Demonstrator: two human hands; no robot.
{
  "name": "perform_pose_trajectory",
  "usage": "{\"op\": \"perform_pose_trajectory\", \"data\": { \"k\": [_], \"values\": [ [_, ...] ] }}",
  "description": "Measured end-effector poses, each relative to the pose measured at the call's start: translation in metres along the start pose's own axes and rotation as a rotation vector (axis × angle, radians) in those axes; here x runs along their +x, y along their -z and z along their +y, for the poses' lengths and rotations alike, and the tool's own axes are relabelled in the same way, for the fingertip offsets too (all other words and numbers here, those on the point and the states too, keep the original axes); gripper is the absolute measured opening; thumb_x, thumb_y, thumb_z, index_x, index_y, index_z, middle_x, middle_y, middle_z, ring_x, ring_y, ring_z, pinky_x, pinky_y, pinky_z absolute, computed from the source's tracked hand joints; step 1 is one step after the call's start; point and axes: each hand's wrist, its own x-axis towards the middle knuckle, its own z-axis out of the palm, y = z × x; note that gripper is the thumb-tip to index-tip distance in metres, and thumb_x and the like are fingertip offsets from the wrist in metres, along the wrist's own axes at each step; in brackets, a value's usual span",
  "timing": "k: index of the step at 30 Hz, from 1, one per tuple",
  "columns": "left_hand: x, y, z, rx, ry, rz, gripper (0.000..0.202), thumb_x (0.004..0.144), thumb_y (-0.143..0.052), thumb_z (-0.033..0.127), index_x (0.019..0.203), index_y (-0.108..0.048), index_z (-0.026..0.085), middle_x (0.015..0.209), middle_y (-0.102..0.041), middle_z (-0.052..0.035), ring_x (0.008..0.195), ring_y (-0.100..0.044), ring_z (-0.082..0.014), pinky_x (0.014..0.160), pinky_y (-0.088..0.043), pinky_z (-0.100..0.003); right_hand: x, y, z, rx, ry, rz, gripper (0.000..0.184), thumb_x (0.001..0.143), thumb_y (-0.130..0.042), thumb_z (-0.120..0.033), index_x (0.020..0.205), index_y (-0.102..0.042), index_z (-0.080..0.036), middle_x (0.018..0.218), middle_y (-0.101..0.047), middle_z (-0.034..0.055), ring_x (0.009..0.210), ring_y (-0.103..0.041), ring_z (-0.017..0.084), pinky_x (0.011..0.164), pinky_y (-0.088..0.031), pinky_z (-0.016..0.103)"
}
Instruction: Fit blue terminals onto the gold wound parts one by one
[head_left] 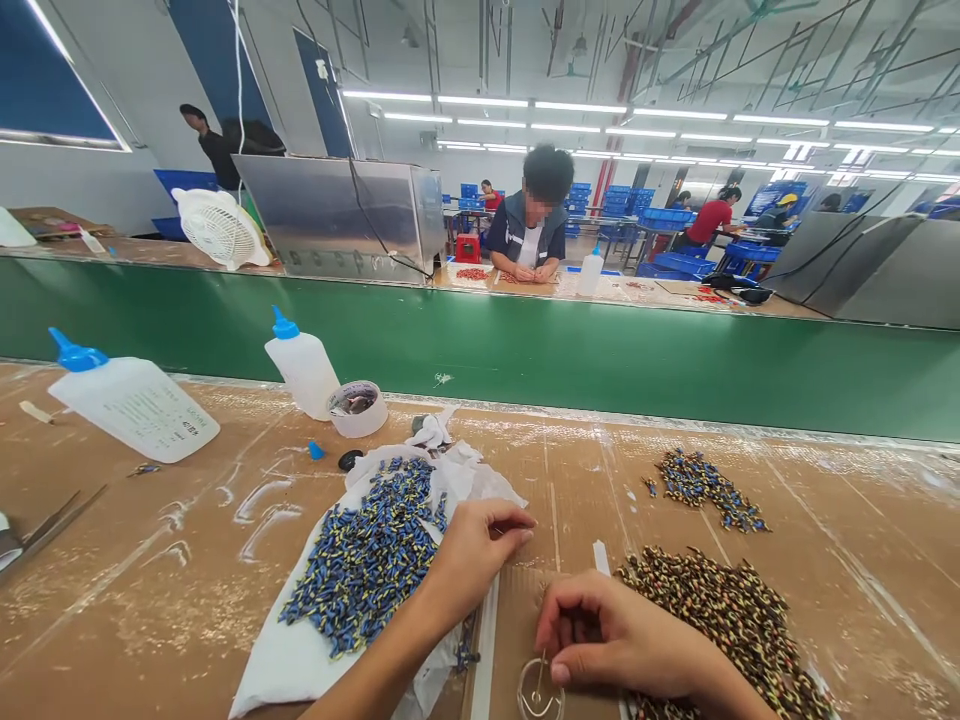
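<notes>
My left hand (476,550) is over the right edge of a white plastic bag (289,665) heaped with small blue-and-yellow pieces (360,555). Its thumb and forefinger come together in a pinch, and whatever may be between them is too small to make out. Lower and to the right, my right hand (607,640) has its fingers curled round a thin stick (541,665). The stick's lower end dips into a small clear round dish (520,708). Beside that hand lies a heap of small dark pieces with yellow and red bits (720,620).
Two white squeeze bottles (150,410) with blue caps, a tape roll (360,410) and a blue cap (316,450) are at the back left. Tweezers (64,520) lie far left. A smaller pile (705,488) sits back right. Beyond the green conveyor belt (525,350) works another person (529,225).
</notes>
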Motion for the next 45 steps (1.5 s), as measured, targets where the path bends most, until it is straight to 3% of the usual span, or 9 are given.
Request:
{"op": "perform_pose_trajectory", "data": {
  "k": [6,11,18,27,30,36,40,45],
  "values": [
    [-0.003,-0.004,0.002,0.043,-0.022,-0.013,0.021,0.075,-0.059,0.019,0.090,-0.075,0.017,0.085,-0.073,-0.0045,0.080,-0.063,-0.0186,0.074,-0.047,-0.027,0.006,-0.005,0.006,-0.113,0.084,0.091,0.021,0.076,-0.074,-0.038,0.080,-0.070,-0.017,0.066,-0.055,-0.0036,0.058,-0.045,0.008,0.051,-0.033,0.017],
    [-0.003,-0.005,0.001,0.030,-0.024,0.005,0.018,0.075,-0.058,0.018,0.088,-0.070,0.017,0.080,-0.070,-0.0029,0.075,-0.062,-0.0169,0.069,-0.046,-0.025,0.010,-0.008,0.006,-0.213,0.227,0.051,0.030,0.080,-0.067,-0.049,0.082,-0.072,-0.019,0.081,-0.061,0.0015,0.068,-0.052,0.012,0.058,-0.040,0.020],
    [-0.003,-0.004,0.000,0.051,-0.070,0.030,0.010,0.077,-0.058,0.021,0.077,-0.068,0.017,0.073,-0.067,-0.0013,0.070,-0.059,-0.0155,0.064,-0.042,-0.023,0.017,-0.012,0.017,-0.307,0.351,0.029,0.043,0.084,-0.057,-0.058,0.082,-0.074,-0.019,0.080,-0.063,0.0040,0.076,-0.059,0.016,0.070,-0.045,0.025],
    [-0.005,-0.009,0.003,0.023,-0.041,0.000,0.010,0.074,-0.060,0.020,0.077,-0.068,0.016,0.069,-0.066,-0.0012,0.067,-0.057,-0.0151,0.063,-0.042,-0.023,0.020,-0.010,0.023,-0.311,0.332,-0.001,0.049,0.085,-0.052,-0.062,0.075,-0.071,-0.018,0.082,-0.063,0.0054,0.070,-0.059,0.015,0.059,-0.044,0.023],
    [-0.004,-0.011,0.000,0.025,-0.021,-0.016,0.011,0.074,-0.061,0.021,0.079,-0.069,0.016,0.071,-0.067,-0.0020,0.068,-0.058,-0.0154,0.063,-0.042,-0.024,0.017,-0.010,0.017,-0.311,0.317,-0.004,0.045,0.088,-0.052,-0.058,0.077,-0.070,-0.018,0.083,-0.063,0.0051,0.074,-0.059,0.015,0.063,-0.044,0.023],
    [-0.004,-0.016,0.000,0.015,-0.043,-0.072,0.012,0.073,-0.060,0.019,0.080,-0.069,0.015,0.071,-0.067,-0.0019,0.068,-0.059,-0.0149,0.065,-0.043,-0.023,0.004,-0.012,0.004,-0.285,0.248,0.100,0.023,0.086,-0.064,-0.041,0.082,-0.068,-0.018,0.083,-0.064,0.0015,0.076,-0.056,0.014,0.068,-0.042,0.023],
    [-0.004,-0.020,0.002,-0.020,-0.028,-0.096,0.012,0.072,-0.059,0.015,0.080,-0.068,0.014,0.070,-0.067,-0.0022,0.067,-0.060,-0.0147,0.064,-0.044,-0.023,-0.003,-0.008,-0.008,-0.198,0.243,0.123,0.020,0.089,-0.061,-0.036,0.084,-0.067,-0.018,0.083,-0.065,0.0016,0.078,-0.057,0.015,0.073,-0.043,0.026],
    [-0.005,-0.025,-0.004,-0.094,-0.008,-0.160,0.012,0.073,-0.059,0.017,0.081,-0.067,0.014,0.072,-0.067,-0.0023,0.069,-0.060,-0.0148,0.063,-0.043,-0.023,-0.007,0.002,-0.013,-0.143,0.228,0.403,0.022,0.089,-0.060,-0.038,0.083,-0.064,-0.017,0.078,-0.064,0.0027,0.075,-0.057,0.017,0.070,-0.044,0.027]
  ]
}}
